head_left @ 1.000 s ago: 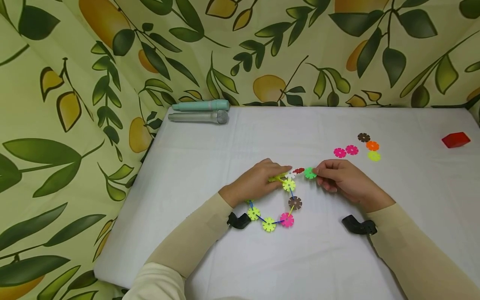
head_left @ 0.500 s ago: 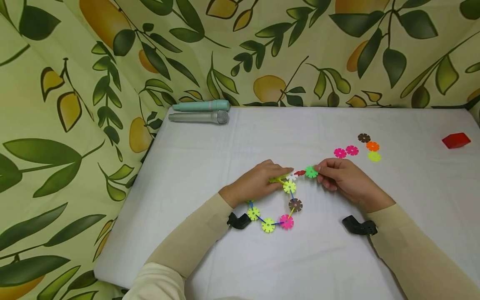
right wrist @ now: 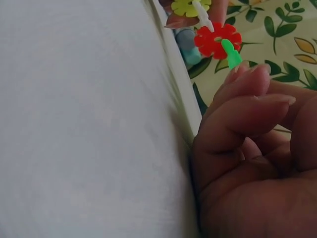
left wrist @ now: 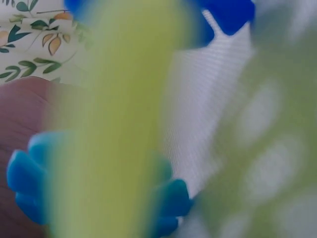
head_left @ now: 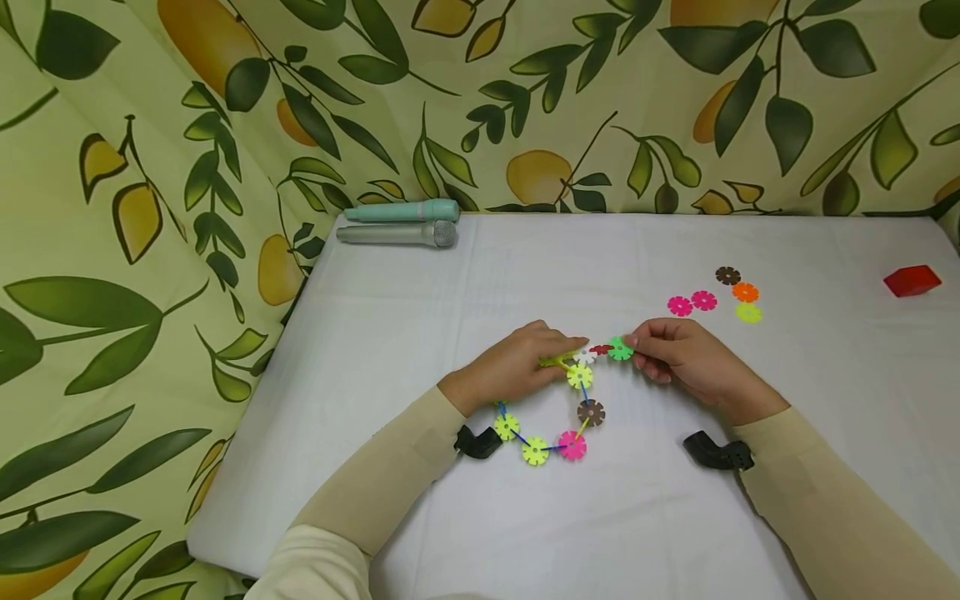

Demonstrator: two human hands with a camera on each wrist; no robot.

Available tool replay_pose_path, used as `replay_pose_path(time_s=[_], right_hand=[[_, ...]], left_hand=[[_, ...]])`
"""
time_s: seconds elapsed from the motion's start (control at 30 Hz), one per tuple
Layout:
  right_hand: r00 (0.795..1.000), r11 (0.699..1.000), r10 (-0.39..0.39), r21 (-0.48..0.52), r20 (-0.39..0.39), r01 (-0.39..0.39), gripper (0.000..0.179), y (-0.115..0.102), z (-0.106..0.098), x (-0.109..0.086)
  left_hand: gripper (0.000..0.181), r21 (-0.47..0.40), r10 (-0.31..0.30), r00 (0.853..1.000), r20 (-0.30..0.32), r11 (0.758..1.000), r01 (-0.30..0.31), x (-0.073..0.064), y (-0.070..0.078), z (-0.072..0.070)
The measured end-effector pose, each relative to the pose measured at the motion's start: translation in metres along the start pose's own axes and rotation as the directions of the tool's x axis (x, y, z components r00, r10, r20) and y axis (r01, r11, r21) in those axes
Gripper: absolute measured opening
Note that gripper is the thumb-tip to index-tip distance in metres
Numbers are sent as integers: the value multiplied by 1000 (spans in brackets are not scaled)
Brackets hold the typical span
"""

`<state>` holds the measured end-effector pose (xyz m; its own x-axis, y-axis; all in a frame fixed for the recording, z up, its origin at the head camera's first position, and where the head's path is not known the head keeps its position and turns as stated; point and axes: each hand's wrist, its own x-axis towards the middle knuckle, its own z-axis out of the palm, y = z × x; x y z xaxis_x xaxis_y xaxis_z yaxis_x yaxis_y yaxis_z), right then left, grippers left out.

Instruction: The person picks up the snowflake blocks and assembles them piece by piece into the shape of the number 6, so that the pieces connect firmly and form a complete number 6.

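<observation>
A chain of interlocking plastic snowflake discs curves over the white table, with a pink disc (head_left: 572, 446) and a brown disc (head_left: 591, 412) among yellow-green and blue ones. My left hand (head_left: 517, 362) pinches the chain's upper part near the white disc (head_left: 585, 355). A red disc (head_left: 602, 349) sits beside the white one. My right hand (head_left: 690, 358) pinches a green disc (head_left: 619, 348) between thumb and finger. In the right wrist view the green disc (right wrist: 232, 55), seen edge-on, meets the red disc (right wrist: 217, 40). Blurred yellow-green and blue discs (left wrist: 29, 178) fill the left wrist view.
Loose discs lie at the back right: two pink discs (head_left: 692, 302), a brown disc, an orange disc (head_left: 745, 292) and a yellow disc. A red block (head_left: 911, 281) stands far right. Two microphones (head_left: 397, 234) lie at the back left. A patterned curtain (head_left: 540, 100) hangs behind.
The gap between the green disc and the red disc has gone; they now meet. The red and white discs have shifted slightly toward the front. Both hands have barely moved.
</observation>
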<state>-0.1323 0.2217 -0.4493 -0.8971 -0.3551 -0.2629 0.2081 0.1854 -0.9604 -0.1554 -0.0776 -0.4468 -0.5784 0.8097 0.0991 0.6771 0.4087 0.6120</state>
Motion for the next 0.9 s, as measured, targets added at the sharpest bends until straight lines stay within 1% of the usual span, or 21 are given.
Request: replay_pose_path(time_s=[0.23,0.4,0.6,0.73,0.8,0.9], right_hand=[[1000,999,9,-30,-19,-10,28,0,3,1],[999,1000,23,-15,-38,-23,29,1,2,1],[1000,1000,17,-8,-25,-17,29,2,1,0],[998,1000,20,-1,-61,-20,30,1,0,0],[998,1000,25,-10,-63,-26,30,1,0,0],[999,999,26,-41,-47,-28,30,1,1,1]], left_hand=[[50,8,-8,1000,11,1000,8,-1,0,0],[51,18,-24,1000,4,1000,24,-1,0,0],[51,28,-37,999,-11,999,38,0,1,0],[51,31,-40,999,-12,999,40,-1,1,0],[51,35,-45,999,-13,998,45,-1,1,0],[51,33,-51,999,-15,998,52,-1,1,-1]])
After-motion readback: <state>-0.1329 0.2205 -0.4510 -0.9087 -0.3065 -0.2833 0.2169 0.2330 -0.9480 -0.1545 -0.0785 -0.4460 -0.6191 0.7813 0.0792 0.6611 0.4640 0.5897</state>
